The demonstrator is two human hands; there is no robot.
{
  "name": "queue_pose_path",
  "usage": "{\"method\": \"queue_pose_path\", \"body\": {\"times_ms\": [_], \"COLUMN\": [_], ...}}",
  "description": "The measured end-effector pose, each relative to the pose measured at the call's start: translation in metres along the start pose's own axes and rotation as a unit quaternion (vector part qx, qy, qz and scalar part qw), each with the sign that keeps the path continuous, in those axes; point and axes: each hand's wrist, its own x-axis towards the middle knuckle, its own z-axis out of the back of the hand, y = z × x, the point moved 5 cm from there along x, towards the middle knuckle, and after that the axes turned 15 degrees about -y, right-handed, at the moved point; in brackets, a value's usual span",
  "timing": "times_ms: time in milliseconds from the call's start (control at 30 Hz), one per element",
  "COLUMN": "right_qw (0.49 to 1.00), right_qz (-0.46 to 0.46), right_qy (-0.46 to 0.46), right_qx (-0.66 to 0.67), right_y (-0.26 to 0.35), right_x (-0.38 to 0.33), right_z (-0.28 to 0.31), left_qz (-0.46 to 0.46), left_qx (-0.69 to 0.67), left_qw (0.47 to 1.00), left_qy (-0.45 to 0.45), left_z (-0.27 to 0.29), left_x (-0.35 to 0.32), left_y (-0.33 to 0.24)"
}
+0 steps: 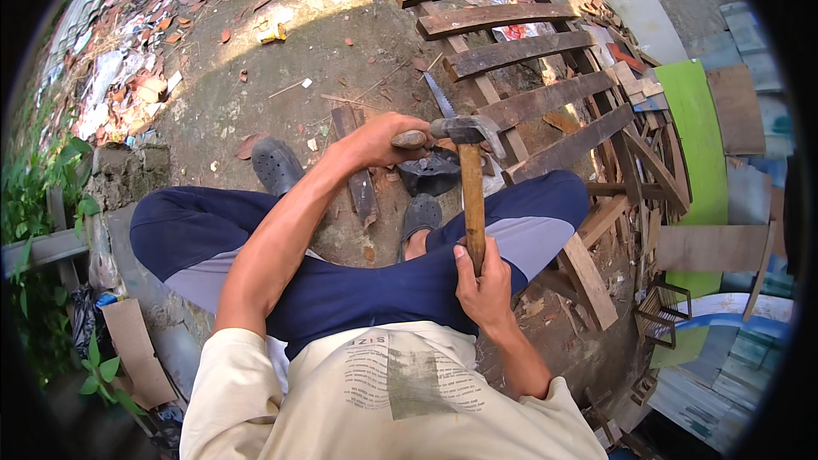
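My right hand [484,290] is wrapped round the lower part of a claw hammer's wooden handle. The hammer [471,183] stands nearly upright in view, its metal head level with my left hand [379,143]. My left fingers are closed on a tool with a rounded, worn wooden handle [411,140]; its working end is hidden, so I cannot tell its kind. The hammer's face is close to that handle's end; whether they touch is unclear. Beneath my left hand lie dark wooden strips [364,196], and beside them a black plastic bag or container [429,172].
A slatted wooden frame [532,64] leans across the right side. A saw blade [440,95] lies near its edge. Loose boards [588,281] and a green panel [694,170] are farther right. Litter and dry leaves cover the upper left; plants [43,170] grow at the left.
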Motion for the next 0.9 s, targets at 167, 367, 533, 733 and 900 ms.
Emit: {"method": "queue_pose_path", "body": {"times_ms": [167, 367, 533, 733, 900], "right_qw": [0.999, 1.0, 0.996, 0.996, 0.981], "right_qz": [0.021, 0.008, -0.026, -0.064, -0.154], "right_qy": [0.016, -0.026, 0.056, -0.054, -0.077], "right_qx": [-0.034, 0.009, -0.059, 0.023, 0.09], "right_y": [-0.008, -0.009, -0.021, -0.034, -0.03], "right_x": [-0.002, -0.003, 0.006, 0.002, 0.007], "right_z": [-0.01, -0.01, -0.019, -0.011, -0.004], "left_qz": [0.028, 0.033, 0.052, 0.145, 0.259], "left_qx": [-0.003, 0.018, 0.004, -0.063, -0.081], "left_qw": [1.0, 0.999, 0.997, 0.962, 0.847], "left_qy": [0.005, 0.01, -0.055, -0.223, -0.456], "left_z": [-0.003, 0.003, 0.018, 0.04, 0.053], "left_x": [0.0, -0.003, -0.006, -0.02, -0.047], "left_y": [-0.001, 0.013, 0.022, 0.048, 0.093]}}
